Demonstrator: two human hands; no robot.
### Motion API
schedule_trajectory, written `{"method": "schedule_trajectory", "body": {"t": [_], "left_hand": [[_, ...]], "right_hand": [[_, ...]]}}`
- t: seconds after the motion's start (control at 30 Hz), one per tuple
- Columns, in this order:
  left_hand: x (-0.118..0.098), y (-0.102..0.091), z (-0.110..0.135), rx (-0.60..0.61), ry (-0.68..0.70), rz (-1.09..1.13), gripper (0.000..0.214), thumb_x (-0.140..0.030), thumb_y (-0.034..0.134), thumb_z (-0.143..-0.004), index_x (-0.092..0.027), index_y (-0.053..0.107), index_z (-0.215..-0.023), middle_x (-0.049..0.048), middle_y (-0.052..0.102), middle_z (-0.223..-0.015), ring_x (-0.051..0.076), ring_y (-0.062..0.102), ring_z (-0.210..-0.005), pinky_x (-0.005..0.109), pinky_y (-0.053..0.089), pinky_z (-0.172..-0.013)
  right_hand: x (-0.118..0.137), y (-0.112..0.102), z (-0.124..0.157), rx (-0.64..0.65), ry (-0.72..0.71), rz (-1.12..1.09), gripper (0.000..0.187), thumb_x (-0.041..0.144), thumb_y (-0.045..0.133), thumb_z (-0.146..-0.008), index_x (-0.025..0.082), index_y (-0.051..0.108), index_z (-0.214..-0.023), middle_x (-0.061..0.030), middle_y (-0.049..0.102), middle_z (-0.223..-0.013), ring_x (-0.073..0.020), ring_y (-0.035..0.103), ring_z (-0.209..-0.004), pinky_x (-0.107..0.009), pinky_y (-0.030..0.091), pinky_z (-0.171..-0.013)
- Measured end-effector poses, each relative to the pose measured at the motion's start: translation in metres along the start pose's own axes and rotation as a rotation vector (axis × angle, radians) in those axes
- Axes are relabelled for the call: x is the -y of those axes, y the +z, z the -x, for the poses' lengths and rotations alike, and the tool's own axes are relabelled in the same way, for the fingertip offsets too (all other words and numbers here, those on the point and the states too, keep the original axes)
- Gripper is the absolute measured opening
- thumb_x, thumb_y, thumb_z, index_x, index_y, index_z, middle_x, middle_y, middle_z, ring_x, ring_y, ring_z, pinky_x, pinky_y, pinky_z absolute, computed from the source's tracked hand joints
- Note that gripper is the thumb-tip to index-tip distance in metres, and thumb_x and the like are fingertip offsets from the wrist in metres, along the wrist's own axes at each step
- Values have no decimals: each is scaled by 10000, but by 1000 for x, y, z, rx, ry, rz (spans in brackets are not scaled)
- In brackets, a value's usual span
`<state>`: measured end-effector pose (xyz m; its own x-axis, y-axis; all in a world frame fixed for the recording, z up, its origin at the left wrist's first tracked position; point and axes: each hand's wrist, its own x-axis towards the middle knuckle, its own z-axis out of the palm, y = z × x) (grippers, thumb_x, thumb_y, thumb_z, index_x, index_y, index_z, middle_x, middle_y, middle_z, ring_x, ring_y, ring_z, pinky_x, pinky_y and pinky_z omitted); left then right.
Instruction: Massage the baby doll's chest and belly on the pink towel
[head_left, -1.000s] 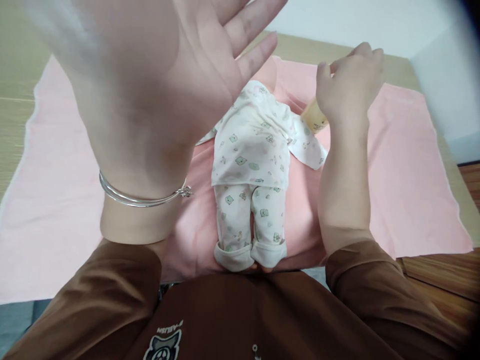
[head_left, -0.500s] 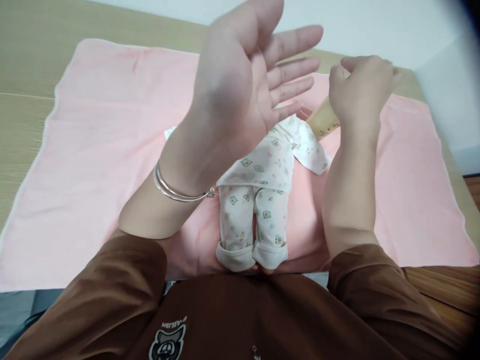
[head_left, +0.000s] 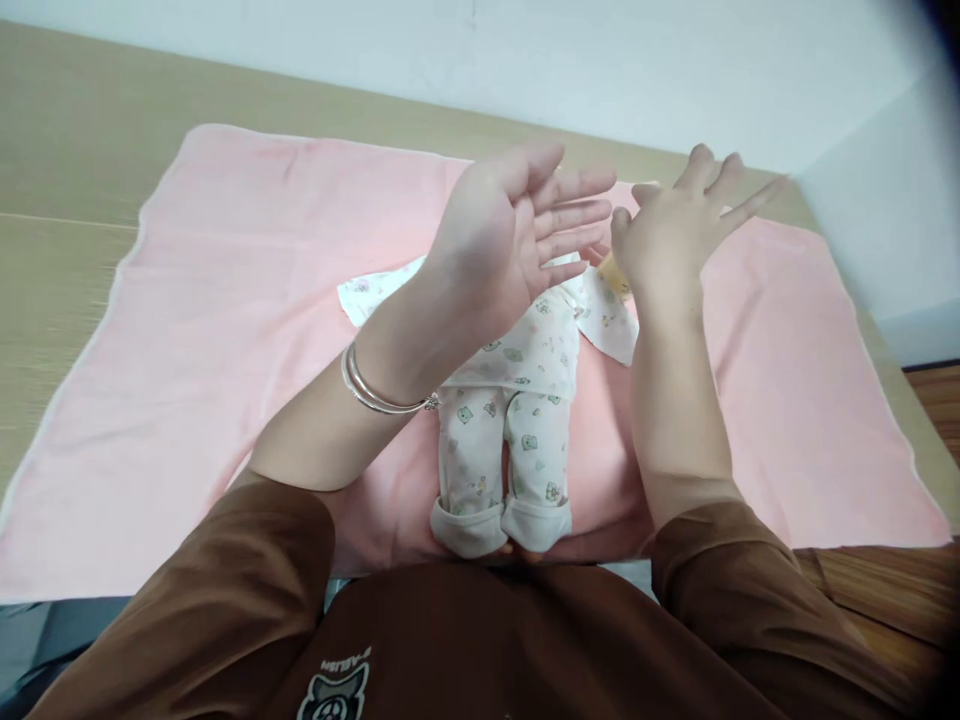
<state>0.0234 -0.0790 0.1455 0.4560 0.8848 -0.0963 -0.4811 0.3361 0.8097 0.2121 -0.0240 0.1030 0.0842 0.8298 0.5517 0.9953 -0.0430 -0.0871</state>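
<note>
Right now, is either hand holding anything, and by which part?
The left hand is open, palm up, empty. The right hand has fingers spread; a yellowish bottle peeks out below its thumb, but whether the hand grips it cannot be told.

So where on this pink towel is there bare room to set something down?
The towel is bare on the left, between its left edge and the doll, and on the right, between the doll and its right edge. The middle is crowded: the doll lies there under the left hand and right hand, both open and raised.
</note>
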Motion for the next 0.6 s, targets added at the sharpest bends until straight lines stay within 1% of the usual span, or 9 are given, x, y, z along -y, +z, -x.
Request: {"method": "schedule_trajectory", "body": {"t": [0.07, 0.1, 0.17, 0.2, 0.27, 0.37, 0.43, 0.5, 0.6], "left_hand": [[3, -2, -3, 22, 18, 3, 418, -408, 342, -993, -93, 589, -1111, 89, 611, -1121, 277, 480, -1278, 355, 421, -1069], [4, -4, -4, 37, 35, 4, 402, -406, 362, -982, -100, 595, -1099, 88, 612, -1130, 270, 494, -1267, 364, 414, -1086], [6, -7, -5, 45, 47, 1, 378, -410, 379, -967, -127, 609, -1066, 75, 621, -1129, 254, 508, -1255, 372, 410, -1100], [6, -7, -6, 41, 41, 0, 369, -413, 382, -964, -140, 615, -1049, 66, 627, -1122, 248, 510, -1253, 370, 412, -1099], [6, -8, -6, 36, 26, 1, 364, -414, 384, -962, -147, 623, -1027, 61, 636, -1111, 245, 515, -1249, 369, 420, -1093], [5, -6, -5, 44, 21, 4, 377, -410, 383, -957, -131, 630, -1022, 79, 643, -1103, 260, 536, -1223, 400, 425, -1090], [5, -5, -5, 34, 13, -2, 388, -422, 382, -951, -136, 635, -1019, 84, 653, -1077, 269, 549, -1204, 421, 433, -1084], [5, -5, -4, 23, 7, -6, 388, -433, 392, -948, -140, 638, -1010, 88, 661, -1050, 276, 557, -1191, 429, 445, -1075], [7, -6, -5, 35, 18, 2, 390, -442, 415, -947, -128, 638, -1001, 107, 655, -1066, 291, 554, -1189, 442, 443, -1075]], "right_hand": [[2, -7, 3, 93, -3, -159, 135, 262, 520, -915, 192, 634, -932, -90, 292, -1466, -335, 14, -1399, -702, -54, -1029], [1, -8, 4, 127, 5, -229, 123, 261, 511, -915, 198, 617, -914, -76, 281, -1473, -329, -45, -1401, -715, -25, -1018], [-3, -4, 2, 133, 29, -300, 141, 262, 473, -918, 206, 602, -905, -75, 303, -1456, -316, -62, -1395, -714, 43, -1018], [-6, 0, 1, 115, 43, -295, 168, 263, 448, -920, 205, 605, -911, -86, 319, -1443, -316, -17, -1388, -703, 74, -1022], [-12, 8, -3, 72, 55, -236, 229, 262, 407, -923, 198, 627, -932, -117, 378, -1393, -324, 153, -1339, -671, 117, -1031], [-18, 14, -8, 42, 50, -117, 277, 246, 394, -909, 197, 666, -918, -132, 514, -1215, -303, 381, -1161, -594, 201, -1032], [-21, 13, -10, 55, 43, -88, 291, 250, 389, -908, 209, 677, -909, -126, 545, -1149, -287, 421, -1093, -547, 276, -998], [-23, 12, -10, 81, 38, -99, 301, 268, 381, -918, 220, 678, -919, -125, 545, -1152, -289, 416, -1098, -535, 318, -964], [-25, 9, -10, 73, 36, -98, 286, 299, 406, -921, 225, 674, -992, -114, 516, -1235, -303, 388, -1186, -563, 293, -1005]]}}
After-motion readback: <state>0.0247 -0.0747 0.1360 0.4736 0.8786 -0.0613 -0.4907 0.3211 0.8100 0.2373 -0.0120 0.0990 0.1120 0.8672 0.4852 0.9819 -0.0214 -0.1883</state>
